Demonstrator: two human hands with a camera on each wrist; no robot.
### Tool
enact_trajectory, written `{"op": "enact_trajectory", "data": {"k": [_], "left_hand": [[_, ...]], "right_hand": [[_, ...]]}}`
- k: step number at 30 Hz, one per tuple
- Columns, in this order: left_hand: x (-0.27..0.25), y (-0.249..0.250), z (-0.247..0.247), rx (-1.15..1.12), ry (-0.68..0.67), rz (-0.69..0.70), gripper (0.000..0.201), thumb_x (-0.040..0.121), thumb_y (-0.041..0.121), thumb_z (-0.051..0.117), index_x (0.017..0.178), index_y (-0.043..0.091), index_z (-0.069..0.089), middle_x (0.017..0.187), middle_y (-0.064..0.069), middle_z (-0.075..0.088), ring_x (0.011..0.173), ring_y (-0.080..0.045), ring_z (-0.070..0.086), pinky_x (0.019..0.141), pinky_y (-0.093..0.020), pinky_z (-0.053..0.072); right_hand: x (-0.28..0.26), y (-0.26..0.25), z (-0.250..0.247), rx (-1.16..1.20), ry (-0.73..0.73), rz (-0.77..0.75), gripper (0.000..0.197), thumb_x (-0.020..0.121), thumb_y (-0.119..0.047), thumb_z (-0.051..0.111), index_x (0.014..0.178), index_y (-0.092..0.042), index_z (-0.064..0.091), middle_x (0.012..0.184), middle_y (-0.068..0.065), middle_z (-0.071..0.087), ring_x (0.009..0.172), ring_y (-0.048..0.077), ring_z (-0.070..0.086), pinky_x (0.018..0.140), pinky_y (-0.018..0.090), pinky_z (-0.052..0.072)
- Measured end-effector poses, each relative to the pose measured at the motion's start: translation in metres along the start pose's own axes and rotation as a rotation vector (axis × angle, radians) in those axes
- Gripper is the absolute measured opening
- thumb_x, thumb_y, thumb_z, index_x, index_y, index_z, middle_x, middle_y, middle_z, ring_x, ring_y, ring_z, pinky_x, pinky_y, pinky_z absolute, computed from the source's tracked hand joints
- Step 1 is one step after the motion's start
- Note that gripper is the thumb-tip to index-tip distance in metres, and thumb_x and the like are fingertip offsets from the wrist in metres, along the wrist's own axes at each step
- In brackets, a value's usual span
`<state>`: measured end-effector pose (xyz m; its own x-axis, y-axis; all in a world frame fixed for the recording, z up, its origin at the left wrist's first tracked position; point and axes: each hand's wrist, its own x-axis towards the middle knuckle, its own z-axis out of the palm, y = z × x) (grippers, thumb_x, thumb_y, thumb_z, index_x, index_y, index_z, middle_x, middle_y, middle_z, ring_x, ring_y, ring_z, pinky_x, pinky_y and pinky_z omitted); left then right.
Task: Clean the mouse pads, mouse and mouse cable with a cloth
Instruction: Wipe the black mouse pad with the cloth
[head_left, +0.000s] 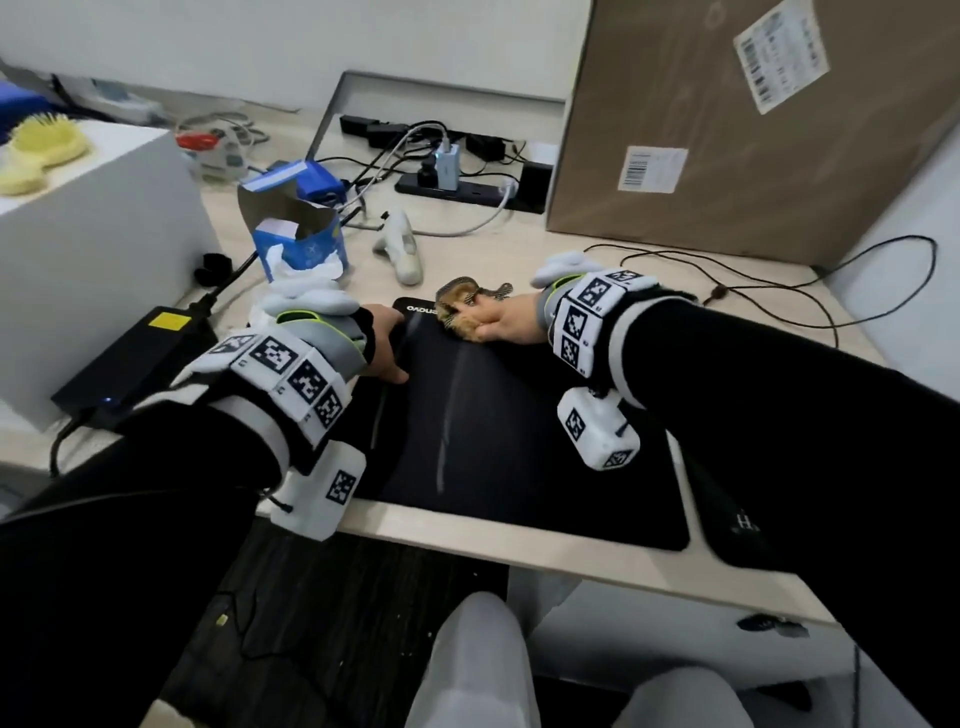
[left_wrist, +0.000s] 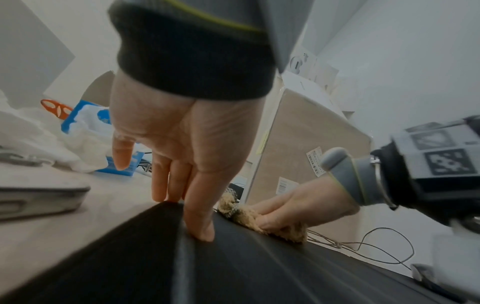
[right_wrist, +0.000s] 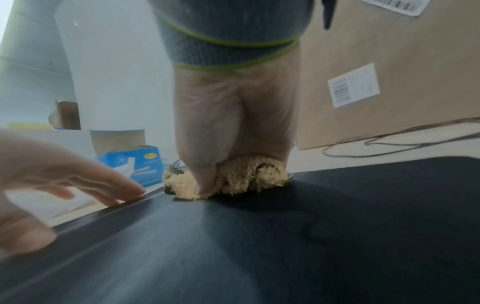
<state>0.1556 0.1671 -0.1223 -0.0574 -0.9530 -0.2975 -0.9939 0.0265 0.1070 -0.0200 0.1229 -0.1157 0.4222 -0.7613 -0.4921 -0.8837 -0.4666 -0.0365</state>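
Head view: tan shaggy cloth (head_left: 464, 312) bunched on black mouse pad (head_left: 519, 441).

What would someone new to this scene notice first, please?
Probably the right hand pressing a fuzzy tan cloth onto the far edge of the big black mouse pad at the desk's front. The left hand steadies the pad's left edge with straight fingers. Behind, a large cardboard box fills the right rear corner.

Office desk setting: pale desk (head_left: 519, 249) carried a power strip (head_left: 462, 187) with chargers, loose cables (head_left: 779, 291), cardboard box (head_left: 727, 130), tissue box (head_left: 306, 244).
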Motion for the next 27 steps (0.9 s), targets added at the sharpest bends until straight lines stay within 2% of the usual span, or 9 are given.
{"op": "enact_trajectory", "data": {"k": [5,7,11,13,16,20,22,25,27], "left_hand": [[0.001,-0.002,-0.003,0.014,-0.008,-0.010,0.082,0.080,0.035,0.070,0.147,0.010,0.029,0.149,-0.010,0.038,0.137,-0.026,0.039,0.112,-0.036,0.034],[-0.003,-0.003,-0.004,0.000,-0.003,-0.006,0.079,0.081,0.035,0.070,0.146,0.011,0.031,0.148,-0.009,0.040,0.136,-0.026,0.040,0.112,-0.036,0.035],[-0.010,-0.008,-0.002,-0.028,0.004,0.024,0.072,0.084,0.034,0.065,0.145,0.012,0.034,0.147,-0.010,0.043,0.135,-0.026,0.043,0.111,-0.032,0.035],[-0.014,-0.014,0.002,-0.047,0.002,0.024,0.071,0.088,0.030,0.060,0.149,0.013,0.027,0.151,-0.010,0.038,0.138,-0.024,0.039,0.111,-0.028,0.031],[-0.016,-0.023,0.010,-0.074,0.026,0.013,0.066,0.092,0.019,0.055,0.150,0.016,0.024,0.152,-0.010,0.036,0.139,-0.023,0.037,0.110,-0.024,0.028],[-0.022,-0.028,0.012,-0.055,0.035,0.009,0.063,0.091,0.010,0.051,0.149,0.019,0.027,0.151,-0.009,0.039,0.137,-0.024,0.040,0.109,-0.024,0.029],[-0.024,-0.032,0.011,-0.033,0.023,0.007,0.066,0.089,0.010,0.053,0.149,0.022,0.028,0.151,-0.007,0.039,0.136,-0.023,0.040,0.110,-0.026,0.031],[-0.026,-0.039,0.015,-0.001,-0.005,0.005,0.070,0.088,0.014,0.058,0.149,0.024,0.026,0.151,-0.005,0.038,0.137,-0.023,0.039,0.113,-0.029,0.031],[-0.025,-0.038,0.017,0.013,0.000,0.019,0.072,0.088,0.017,0.060,0.150,0.025,0.024,0.152,-0.006,0.038,0.138,-0.024,0.039,0.114,-0.032,0.030]], "right_hand": [[0.003,-0.008,0.005,-0.028,0.046,0.021,0.057,0.102,-0.025,0.027,0.151,-0.021,-0.001,0.159,0.017,0.001,0.147,0.031,0.007,0.121,0.038,0.006],[-0.009,-0.015,0.014,-0.015,0.048,-0.025,0.056,0.101,-0.023,0.029,0.151,-0.018,0.004,0.159,0.016,0.002,0.148,0.027,0.003,0.121,0.035,0.004],[-0.057,-0.050,0.034,-0.075,0.091,-0.174,0.055,0.101,-0.020,0.033,0.150,-0.019,0.010,0.158,0.014,0.016,0.145,0.029,0.017,0.117,0.031,0.013],[-0.085,-0.070,0.045,-0.121,0.084,-0.255,0.054,0.101,-0.018,0.033,0.150,-0.019,0.011,0.156,0.011,0.020,0.144,0.028,0.019,0.110,0.027,0.011],[-0.119,-0.090,0.062,-0.120,0.018,-0.311,0.053,0.102,-0.020,0.029,0.150,-0.023,0.007,0.160,0.005,0.009,0.146,0.027,0.009,0.110,0.025,0.000],[-0.136,-0.091,0.074,-0.091,-0.034,-0.334,0.053,0.102,-0.021,0.027,0.150,-0.025,0.003,0.160,0.004,0.000,0.147,0.026,0.000,0.111,0.024,-0.005],[-0.130,-0.084,0.074,-0.061,-0.059,-0.357,0.054,0.102,-0.020,0.028,0.150,-0.027,0.004,0.160,0.003,-0.002,0.148,0.025,-0.004,0.113,0.023,-0.006],[-0.113,-0.072,0.071,-0.026,-0.081,-0.346,0.054,0.102,-0.020,0.028,0.150,-0.030,0.005,0.160,0.005,-0.002,0.147,0.027,-0.005,0.118,0.031,-0.007],[-0.104,-0.063,0.063,-0.006,-0.046,-0.296,0.054,0.102,-0.018,0.028,0.150,-0.025,0.004,0.160,0.011,-0.001,0.147,0.025,-0.006,0.114,0.025,-0.009]]}}
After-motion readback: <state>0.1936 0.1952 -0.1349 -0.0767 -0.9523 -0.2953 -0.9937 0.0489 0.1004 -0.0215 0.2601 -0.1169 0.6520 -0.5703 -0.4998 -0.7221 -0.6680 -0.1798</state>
